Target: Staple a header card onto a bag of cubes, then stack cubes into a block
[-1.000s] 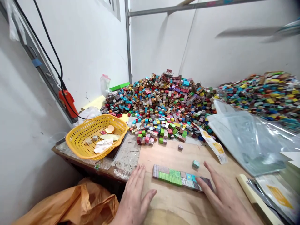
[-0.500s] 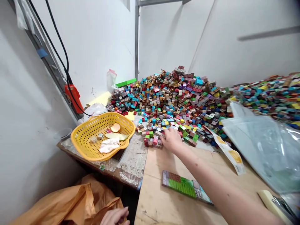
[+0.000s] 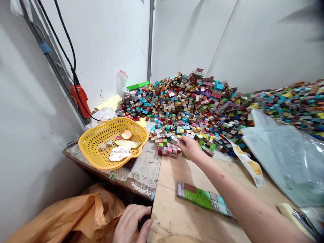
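A large heap of small colourful patterned blocks [image 3: 187, 101] lies against the back wall. My right hand [image 3: 189, 147] reaches to its near edge, thumb and fingers closed beside a small cluster of red, pink and grey blocks [image 3: 168, 150]; what they pinch is too small to make out. On the wooden board [image 3: 167, 202], under my right forearm, lies a flat strip of joined tiles [image 3: 202, 198] in green, brown, grey and light blue. My left hand [image 3: 133, 222] is at the bottom, left of the board's edge, thumb apart from the fingers, with nothing seen in it.
A yellow basket [image 3: 88, 153] on the left holds peel, crumpled tissue and a few small blocks. Clear plastic bags [image 3: 280, 158] and a printed paper strip [image 3: 249, 163] lie on the right. Brown wrapping [image 3: 63, 216] is lower left, below an orange device [image 3: 80, 101] with black cables.
My left hand has risen further into view and its thumb shows. My right hand has lifted slightly from the small cluster. The whole view has shifted a little.
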A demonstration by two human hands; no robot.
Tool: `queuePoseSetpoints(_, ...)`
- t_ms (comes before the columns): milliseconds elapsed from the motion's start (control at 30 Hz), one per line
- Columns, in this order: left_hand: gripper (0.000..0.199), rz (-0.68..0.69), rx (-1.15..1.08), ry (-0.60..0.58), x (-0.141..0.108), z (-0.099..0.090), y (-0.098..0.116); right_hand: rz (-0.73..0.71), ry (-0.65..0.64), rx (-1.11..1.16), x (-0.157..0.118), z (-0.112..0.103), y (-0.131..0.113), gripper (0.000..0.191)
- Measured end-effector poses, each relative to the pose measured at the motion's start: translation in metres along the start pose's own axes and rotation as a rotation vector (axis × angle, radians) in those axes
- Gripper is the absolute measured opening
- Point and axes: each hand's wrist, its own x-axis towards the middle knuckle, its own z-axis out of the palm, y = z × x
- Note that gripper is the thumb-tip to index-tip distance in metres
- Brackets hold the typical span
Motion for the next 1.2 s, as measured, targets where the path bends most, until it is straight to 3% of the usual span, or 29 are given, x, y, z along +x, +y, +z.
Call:
queuePoseSetpoints(200, 0.028, 0.011, -0.076, -0.135, 0.008, 0.000, 0.003, -0.093, -0.093, 0.239, -0.076, -0.026, 0.001, 0.016)
queuePoseSetpoints(333, 0.030, -0.009, -0.068, -0.156, 0.005, 0.008, 0.004, -0.167, -0.142, 0.253, -0.118, -0.016, 0.005, 0.014)
queuePoseSetpoints(467, 0.031, 0.038, -0.049, -0.146, 0.002, 0.009, 0.006, -0.236, -0.147, 0.145, -0.135, -0.002, 0.010, 0.018)
queuePoseSetpoints(633, 0.026, 0.073, 0.001, -0.125, 0.004, 0.001, 0.007, -0.230, -0.020, 0.137, -0.120, 0.000, 0.008, 0.036)
queuePoseSetpoints(767, 0.021, 0.090, 0.052, -0.093, 0.006, -0.001, 0.006, -0.174, -0.037, 0.022, -0.071, 0.005, -0.003, 0.043)
queuePoseSetpoints(933, 0.020, 0.105, 0.130, -0.058, 0.004, -0.002, -0.001, -0.145, -0.033, -0.055, -0.019, 0.027, -0.013, 0.058)
queuePoseSetpoints(1067, 0.020, 0.087, 0.179, -0.012, 0.001, -0.006, -0.007, -0.206, -0.060, -0.078, -0.017, 0.038, -0.013, 0.056)
queuePoseSetpoints(1200, 0.019, 0.045, 0.173, -0.032, 0.000, -0.009, -0.010, -0.265, -0.127, -0.097, -0.037, 0.030, -0.009, 0.055)
